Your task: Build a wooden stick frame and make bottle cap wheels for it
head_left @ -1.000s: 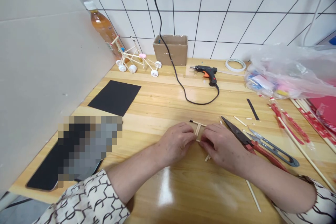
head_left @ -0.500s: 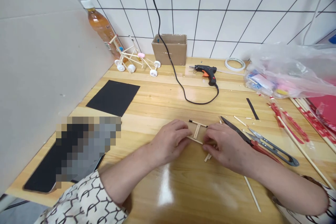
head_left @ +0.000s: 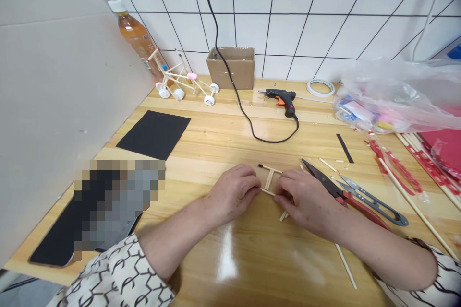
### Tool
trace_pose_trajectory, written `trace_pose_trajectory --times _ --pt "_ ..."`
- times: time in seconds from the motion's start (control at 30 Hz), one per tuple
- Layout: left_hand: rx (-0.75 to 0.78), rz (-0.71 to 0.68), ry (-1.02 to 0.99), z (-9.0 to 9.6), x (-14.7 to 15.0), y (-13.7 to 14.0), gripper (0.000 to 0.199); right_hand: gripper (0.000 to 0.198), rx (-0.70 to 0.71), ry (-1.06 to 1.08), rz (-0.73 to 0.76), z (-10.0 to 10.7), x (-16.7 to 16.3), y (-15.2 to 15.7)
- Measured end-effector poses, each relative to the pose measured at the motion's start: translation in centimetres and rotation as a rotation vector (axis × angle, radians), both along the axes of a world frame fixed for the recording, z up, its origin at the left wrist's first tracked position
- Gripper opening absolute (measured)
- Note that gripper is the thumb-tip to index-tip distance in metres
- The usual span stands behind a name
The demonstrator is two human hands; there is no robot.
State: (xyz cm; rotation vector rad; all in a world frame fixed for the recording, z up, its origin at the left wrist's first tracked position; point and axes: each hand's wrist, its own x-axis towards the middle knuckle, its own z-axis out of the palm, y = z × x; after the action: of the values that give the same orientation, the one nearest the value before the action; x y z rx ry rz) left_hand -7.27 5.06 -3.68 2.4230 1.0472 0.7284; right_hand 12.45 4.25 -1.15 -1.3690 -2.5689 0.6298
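Observation:
A small H-shaped frame of wooden sticks (head_left: 269, 180) lies on the table between my hands, with a black tip at its far left end. My left hand (head_left: 236, 192) pinches the left end of the frame's near stick. My right hand (head_left: 300, 196) is closed on that same stick's right end, and its fingers partly cover the frame's right side. Short cut sticks (head_left: 284, 216) poke out under my right hand. Just right of that hand lie red-handled scissors (head_left: 324, 177) and grey thread snips (head_left: 374, 201).
Behind stand a glue gun (head_left: 284, 98) with a black cord, a cardboard box (head_left: 231, 69), a tape roll (head_left: 320, 87), a stick model with white wheels (head_left: 180, 76) and a bottle (head_left: 135, 36). A black sheet (head_left: 154, 134) lies left, a plastic bag (head_left: 396, 91) right.
My right hand has shifted slightly left along the near stick, its fingertips now closer to my left hand. My left hand stays at the stick's left end.

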Motion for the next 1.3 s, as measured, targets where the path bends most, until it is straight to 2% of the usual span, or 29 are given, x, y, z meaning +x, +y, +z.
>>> trace_pose_trajectory --times 1.3 --pt "-0.03 0.007 0.022 -0.13 -0.11 0.04 0.012 0.011 -0.023 -0.007 -0.013 0.01 0.1 -0.09"
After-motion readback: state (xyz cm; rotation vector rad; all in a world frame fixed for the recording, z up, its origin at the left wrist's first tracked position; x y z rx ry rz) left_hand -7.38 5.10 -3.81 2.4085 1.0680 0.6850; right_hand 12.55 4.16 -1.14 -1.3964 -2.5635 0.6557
